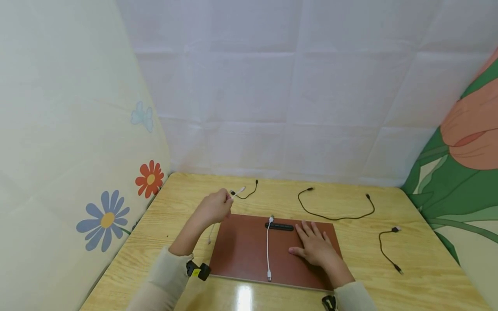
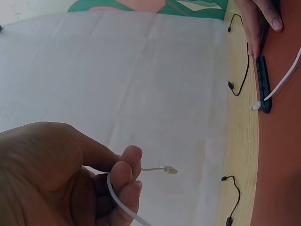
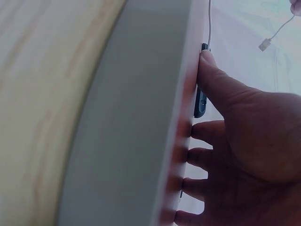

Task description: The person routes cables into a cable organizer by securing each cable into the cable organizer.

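Closest to the person is a red-brown board (image 1: 237, 252), flat on the wooden tabletop (image 1: 183, 298). A white USB cable (image 1: 267, 246) lies down the board, and its top end crosses one end of a black cable holder strip (image 1: 285, 227). The right hand (image 1: 316, 248) is spread wide with its fingertips on the board, just beside the strip, and seems to keep things steady. The left hand (image 1: 213, 208) is up over the board's far left corner, and its thumb and fingers pinch a second white cable (image 1: 239, 191), with one end poking out and the other hanging down. I think the step now is getting this second cable ready for the strip. The next move would call for bringing it over and pushing it into a free slot, though the slots are too small to see well. Off to the right is a short black cable (image 1: 381, 247). Farther back lie a long, bendy black cable (image 1: 336, 219) and a small black cable (image 1: 246, 198).
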`<state>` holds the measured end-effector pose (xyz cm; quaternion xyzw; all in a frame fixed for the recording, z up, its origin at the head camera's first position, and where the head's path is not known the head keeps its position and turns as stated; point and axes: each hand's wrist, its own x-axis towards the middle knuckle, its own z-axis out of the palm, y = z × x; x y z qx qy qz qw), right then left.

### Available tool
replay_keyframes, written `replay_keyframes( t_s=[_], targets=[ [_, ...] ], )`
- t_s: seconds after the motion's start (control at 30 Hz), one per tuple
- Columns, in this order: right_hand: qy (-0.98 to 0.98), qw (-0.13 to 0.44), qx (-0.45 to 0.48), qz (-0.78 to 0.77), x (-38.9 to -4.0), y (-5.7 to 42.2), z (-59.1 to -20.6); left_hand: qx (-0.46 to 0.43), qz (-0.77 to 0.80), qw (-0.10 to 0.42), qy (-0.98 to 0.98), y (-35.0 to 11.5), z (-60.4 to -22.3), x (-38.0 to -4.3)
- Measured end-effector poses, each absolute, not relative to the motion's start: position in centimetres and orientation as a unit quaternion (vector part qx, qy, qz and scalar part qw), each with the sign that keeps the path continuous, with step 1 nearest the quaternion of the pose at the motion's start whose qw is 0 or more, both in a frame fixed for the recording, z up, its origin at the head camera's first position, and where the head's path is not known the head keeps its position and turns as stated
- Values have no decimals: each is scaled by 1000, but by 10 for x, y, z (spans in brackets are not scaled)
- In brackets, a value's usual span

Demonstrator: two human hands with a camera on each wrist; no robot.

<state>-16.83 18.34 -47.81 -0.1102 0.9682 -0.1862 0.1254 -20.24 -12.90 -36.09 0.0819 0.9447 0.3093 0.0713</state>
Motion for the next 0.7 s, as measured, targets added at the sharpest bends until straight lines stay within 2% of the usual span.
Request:
replay_keyframes(
  t_s=[0.3,0.7],
  targets=[
    [969,121,-111,-185,-169,184,-478,116,310,62,942,-113,-361,-196],
    [970,119,-107,-185,-168,183,-476,128,339,74,929,-93,-366,-191]
  ],
)
